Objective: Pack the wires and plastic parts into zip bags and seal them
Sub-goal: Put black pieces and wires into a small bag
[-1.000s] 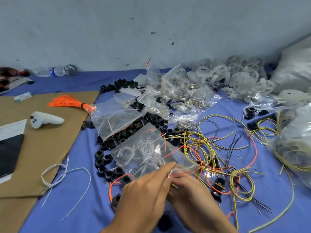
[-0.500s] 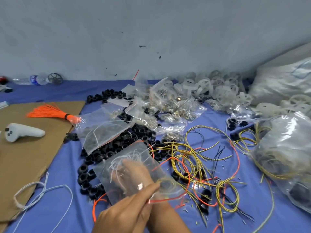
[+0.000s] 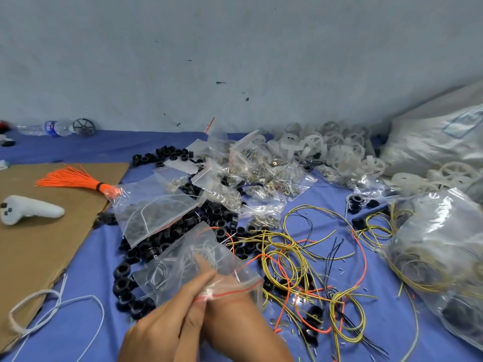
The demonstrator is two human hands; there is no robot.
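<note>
Clear zip bag (image 3: 188, 262) with thin white wires (image 3: 206, 253) inside is held up low in the middle of the view, tilted, with its red zip strip towards the person. The left hand (image 3: 162, 327) pinches that strip between thumb and fingers at the bag's near left corner. The right hand (image 3: 243, 330) comes up under the bag's mouth. One of its fingers shows straight through the clear plastic, but whether it lies inside or behind the bag cannot be told, nor whether this hand is gripping, since the left hand and the plastic cover the rest.

Everything lies on a blue cloth (image 3: 86, 257). Black plastic rings (image 3: 125, 270) are strewn just left of the zip bag and beyond it. A second bag (image 3: 154, 207), lying flat on those rings, is just beyond the zip bag to the left. Loose yellow wires (image 3: 285, 254) tangled with orange and black ones spread out just right of the zip bag. Farther right sits a large clear bag of wires (image 3: 439, 246). Beyond the zip bag, near the wall, lie small filled bags (image 3: 261, 173) and white plastic wheels (image 3: 313, 145). Well to its left is a cardboard sheet (image 3: 39, 244) carrying an orange wire bundle (image 3: 70, 178) and a white controller (image 3: 28, 209). White wire loops (image 3: 52, 307) lie at the sheet's near edge.
</note>
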